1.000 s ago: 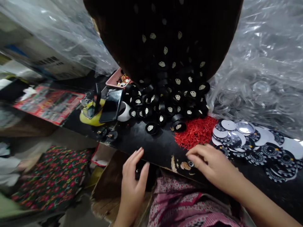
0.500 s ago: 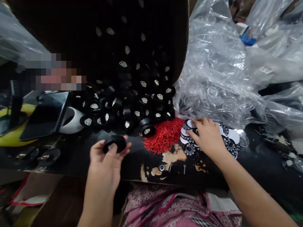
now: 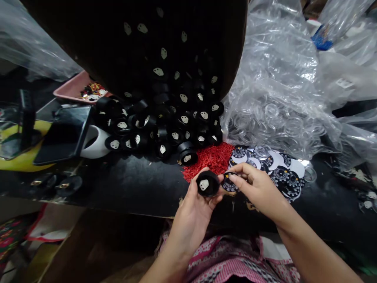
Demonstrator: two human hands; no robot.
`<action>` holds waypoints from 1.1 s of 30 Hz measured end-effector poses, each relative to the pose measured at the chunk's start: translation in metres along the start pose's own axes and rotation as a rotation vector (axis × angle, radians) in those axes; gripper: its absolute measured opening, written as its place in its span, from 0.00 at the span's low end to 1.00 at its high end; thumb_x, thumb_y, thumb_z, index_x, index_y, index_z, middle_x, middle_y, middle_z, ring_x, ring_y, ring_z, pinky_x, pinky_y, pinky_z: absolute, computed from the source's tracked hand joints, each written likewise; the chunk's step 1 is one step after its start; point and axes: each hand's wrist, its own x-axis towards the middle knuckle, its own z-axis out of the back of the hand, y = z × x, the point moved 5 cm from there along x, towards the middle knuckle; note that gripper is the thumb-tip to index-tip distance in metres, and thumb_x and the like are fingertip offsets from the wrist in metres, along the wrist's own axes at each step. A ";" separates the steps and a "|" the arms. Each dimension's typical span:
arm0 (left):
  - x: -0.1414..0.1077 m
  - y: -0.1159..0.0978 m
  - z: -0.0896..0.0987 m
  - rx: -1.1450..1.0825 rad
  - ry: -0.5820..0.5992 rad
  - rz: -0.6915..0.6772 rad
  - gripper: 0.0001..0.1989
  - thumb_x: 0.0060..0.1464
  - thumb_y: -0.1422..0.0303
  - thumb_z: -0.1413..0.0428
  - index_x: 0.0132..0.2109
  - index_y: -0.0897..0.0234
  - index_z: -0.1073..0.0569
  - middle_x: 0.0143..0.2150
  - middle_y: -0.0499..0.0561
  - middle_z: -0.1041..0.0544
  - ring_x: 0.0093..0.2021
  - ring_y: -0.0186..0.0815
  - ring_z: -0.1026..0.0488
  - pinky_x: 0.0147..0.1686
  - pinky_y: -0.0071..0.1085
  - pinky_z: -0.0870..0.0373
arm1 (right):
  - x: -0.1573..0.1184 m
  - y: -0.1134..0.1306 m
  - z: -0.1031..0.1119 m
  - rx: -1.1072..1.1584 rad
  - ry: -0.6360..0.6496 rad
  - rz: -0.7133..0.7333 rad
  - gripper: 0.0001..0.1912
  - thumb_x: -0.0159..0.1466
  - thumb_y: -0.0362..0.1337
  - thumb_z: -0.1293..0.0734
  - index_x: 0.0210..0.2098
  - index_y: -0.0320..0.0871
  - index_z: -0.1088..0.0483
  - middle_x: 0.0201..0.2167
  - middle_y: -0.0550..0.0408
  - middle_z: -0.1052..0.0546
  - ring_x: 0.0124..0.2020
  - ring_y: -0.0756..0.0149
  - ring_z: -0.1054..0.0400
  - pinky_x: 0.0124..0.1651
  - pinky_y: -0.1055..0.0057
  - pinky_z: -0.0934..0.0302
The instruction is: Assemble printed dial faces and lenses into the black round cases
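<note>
My left hand (image 3: 193, 206) grips a round black housing (image 3: 209, 189), its open face turned up and a small pale plate inside it. Pinched in my right hand (image 3: 255, 188) is a black printed dial disc (image 3: 229, 183), held just right of the housing. Behind both hands lies a heap of thin red pointers (image 3: 210, 159). More dial discs (image 3: 281, 173), some white side up, are spread on the table to the right of my right hand. Several similar black housings (image 3: 175, 135) are piled beyond the red heap.
A large dark container (image 3: 235, 59) arches over the housings. Clear rings (image 3: 265, 122) fill a plastic bag at the right. On the left are a phone (image 3: 63, 135), a white cup-like ring (image 3: 98, 143), a pink tray (image 3: 66, 89) and two black round parts (image 3: 69, 184) near the table edge.
My left hand has moved right and turned the housing face up. My right hand has lifted a dial disc from the pile and brought it left beside the housing.
</note>
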 end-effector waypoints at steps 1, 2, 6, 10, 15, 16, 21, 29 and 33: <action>0.002 0.000 0.000 0.009 -0.028 -0.025 0.22 0.60 0.52 0.43 0.55 0.59 0.25 0.49 0.56 0.18 0.42 0.35 0.20 0.41 0.29 0.24 | -0.002 0.002 -0.003 0.040 0.002 -0.014 0.09 0.66 0.41 0.35 0.42 0.46 0.26 0.34 0.56 0.20 0.34 0.64 0.25 0.37 0.67 0.32; 0.003 0.000 0.000 0.029 -0.052 -0.052 0.21 0.61 0.53 0.44 0.54 0.60 0.25 0.50 0.55 0.18 0.43 0.35 0.21 0.42 0.29 0.24 | -0.003 0.004 -0.003 0.054 -0.019 -0.015 0.09 0.66 0.41 0.35 0.42 0.46 0.25 0.35 0.56 0.19 0.36 0.63 0.25 0.39 0.67 0.32; 0.001 0.006 -0.003 0.125 -0.009 -0.076 0.15 0.62 0.59 0.43 0.52 0.57 0.22 0.51 0.52 0.18 0.49 0.38 0.21 0.48 0.31 0.25 | -0.006 0.015 -0.003 0.007 -0.078 0.099 0.11 0.68 0.37 0.36 0.46 0.49 0.23 0.42 0.54 0.20 0.44 0.62 0.26 0.49 0.63 0.32; -0.003 0.015 -0.008 0.200 0.071 -0.076 0.15 0.62 0.60 0.42 0.55 0.52 0.23 0.60 0.48 0.23 0.61 0.43 0.28 0.54 0.36 0.26 | -0.008 0.024 -0.011 -0.093 -0.081 0.189 0.10 0.68 0.33 0.36 0.43 0.47 0.24 0.38 0.54 0.24 0.40 0.65 0.28 0.45 0.66 0.33; -0.001 0.019 0.002 0.361 0.058 -0.118 0.19 0.61 0.58 0.42 0.59 0.47 0.26 0.67 0.45 0.30 0.67 0.43 0.34 0.60 0.36 0.29 | -0.006 0.014 -0.013 -0.035 -0.077 0.025 0.02 0.66 0.36 0.35 0.38 0.45 0.31 0.32 0.56 0.25 0.32 0.66 0.29 0.35 0.67 0.34; -0.001 0.019 0.003 0.379 0.060 -0.117 0.20 0.61 0.58 0.42 0.60 0.48 0.27 0.67 0.45 0.31 0.68 0.44 0.36 0.60 0.36 0.29 | -0.006 0.013 -0.013 -0.020 -0.064 0.008 0.02 0.66 0.36 0.35 0.38 0.45 0.32 0.31 0.56 0.26 0.31 0.66 0.29 0.35 0.67 0.34; -0.002 0.016 0.001 0.424 0.079 -0.075 0.20 0.60 0.58 0.41 0.59 0.51 0.25 0.67 0.48 0.30 0.69 0.48 0.38 0.60 0.41 0.28 | -0.006 0.013 -0.011 -0.032 -0.006 0.003 0.01 0.65 0.35 0.35 0.36 0.45 0.34 0.29 0.58 0.27 0.28 0.67 0.31 0.32 0.68 0.37; -0.002 0.017 0.001 0.486 0.104 -0.117 0.18 0.58 0.62 0.39 0.55 0.51 0.23 0.60 0.49 0.23 0.60 0.46 0.27 0.60 0.44 0.29 | -0.006 0.005 -0.010 -0.068 -0.021 -0.019 0.06 0.63 0.39 0.33 0.37 0.45 0.35 0.31 0.57 0.28 0.31 0.66 0.32 0.34 0.66 0.37; -0.003 0.020 0.006 0.529 0.113 -0.119 0.15 0.55 0.67 0.38 0.51 0.55 0.21 0.55 0.51 0.20 0.57 0.45 0.25 0.60 0.42 0.30 | -0.014 -0.001 -0.017 0.005 0.138 -0.029 0.07 0.64 0.35 0.36 0.43 0.45 0.34 0.38 0.55 0.25 0.35 0.65 0.29 0.37 0.66 0.34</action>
